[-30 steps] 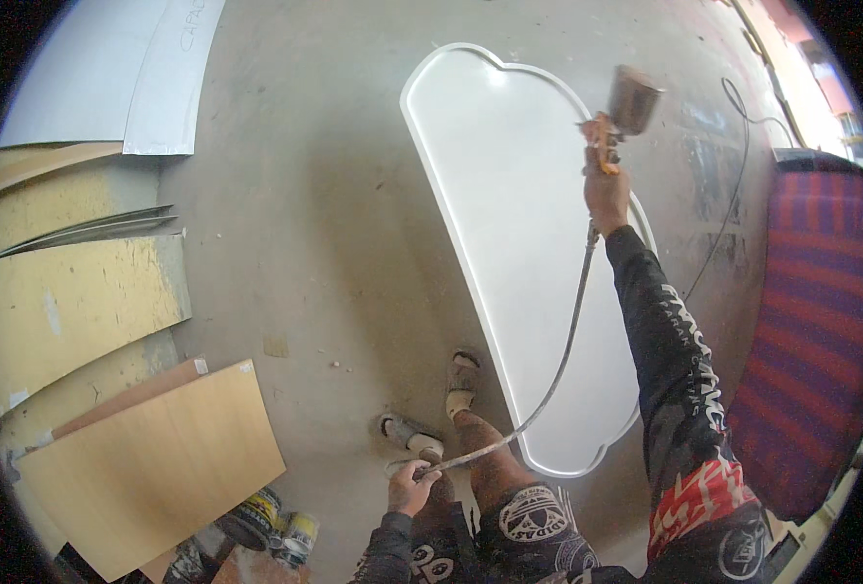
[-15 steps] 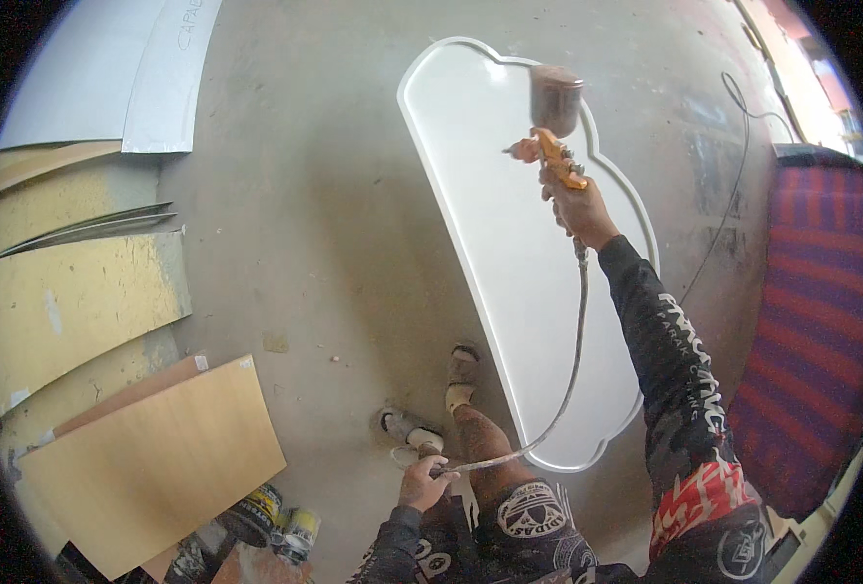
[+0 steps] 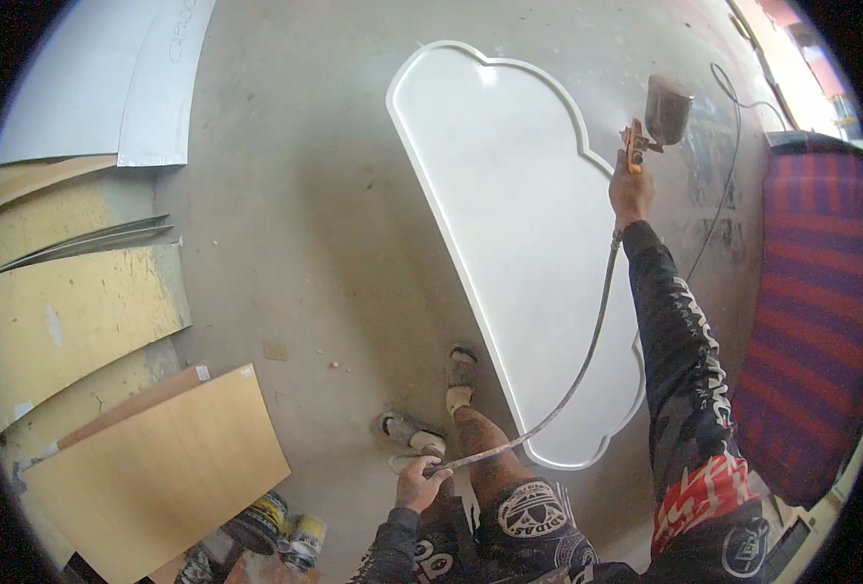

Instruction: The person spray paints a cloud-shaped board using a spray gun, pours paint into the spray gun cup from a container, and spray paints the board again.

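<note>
My right hand (image 3: 632, 191) is clamped on the spray gun (image 3: 638, 146); its cup (image 3: 667, 107) contents are hidden. My left hand (image 3: 420, 484) grips the hose (image 3: 587, 355).

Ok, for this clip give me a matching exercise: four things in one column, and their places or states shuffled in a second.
Things:
1. Metal-cupped spray gun
2. Thin grey air hose
3. White scallop-edged panel
4. Light wooden board

Places or states:
A. flat on the floor, lower left
B. gripped low in the left hand
C. held up in the right hand
D. flat on the concrete floor, centre

Pairs: 1-C, 2-B, 3-D, 4-A
</note>
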`<state>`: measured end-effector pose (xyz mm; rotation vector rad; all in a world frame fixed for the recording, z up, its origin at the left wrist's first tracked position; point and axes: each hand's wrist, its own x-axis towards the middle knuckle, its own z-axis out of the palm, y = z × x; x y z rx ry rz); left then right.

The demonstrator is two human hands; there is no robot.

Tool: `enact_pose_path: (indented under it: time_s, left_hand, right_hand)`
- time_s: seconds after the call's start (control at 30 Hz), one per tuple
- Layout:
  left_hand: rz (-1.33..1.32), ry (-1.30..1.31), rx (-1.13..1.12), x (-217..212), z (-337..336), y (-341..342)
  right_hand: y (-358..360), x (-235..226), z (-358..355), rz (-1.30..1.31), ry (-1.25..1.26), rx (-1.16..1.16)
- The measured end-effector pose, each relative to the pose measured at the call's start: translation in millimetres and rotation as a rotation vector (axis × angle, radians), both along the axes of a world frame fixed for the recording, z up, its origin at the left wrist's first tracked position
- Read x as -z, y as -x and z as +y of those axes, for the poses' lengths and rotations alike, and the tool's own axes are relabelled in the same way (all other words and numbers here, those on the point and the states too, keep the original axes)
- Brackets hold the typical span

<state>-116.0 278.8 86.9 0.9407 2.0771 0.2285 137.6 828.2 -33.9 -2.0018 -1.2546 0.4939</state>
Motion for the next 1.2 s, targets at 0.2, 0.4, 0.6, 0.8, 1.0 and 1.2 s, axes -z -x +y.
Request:
enact_pose_path:
  time_s: [0.2,0.4,0.6,0.8,1.0,1.2]
  left_hand:
    - [0.047,-0.013,0.040,0.6,-4.5,7.0]
    - [-0.013,0.092,0.087,1.2,2.8,2.3]
    - [-0.030,0.075,0.105,7.9,-9.0,10.3]
    - [-0.020,0.059,0.130,5.1,-5.5,10.2]
    - [-0.032,0.073,0.071,-2.4,6.5,15.1]
    - [0.012,0.048,0.079,2.3,-3.2,18.4]
  right_hand:
    - [31.7,-15.8,-42.8,0.594,0.109,-0.332]
    - [57.1,-65.2,-84.6,0.881,0.353,-0.587]
    - [46.9,-90.1,-91.0,0.884,0.548,-0.710]
    - [17.3,-45.3,-70.1,0.746,0.226,-0.464]
    - [-21.9,-7.3,-54.0,0.062,0.153,-0.186]
    - [-8.8,-42.2,-78.6,0.108,0.158,-0.142]
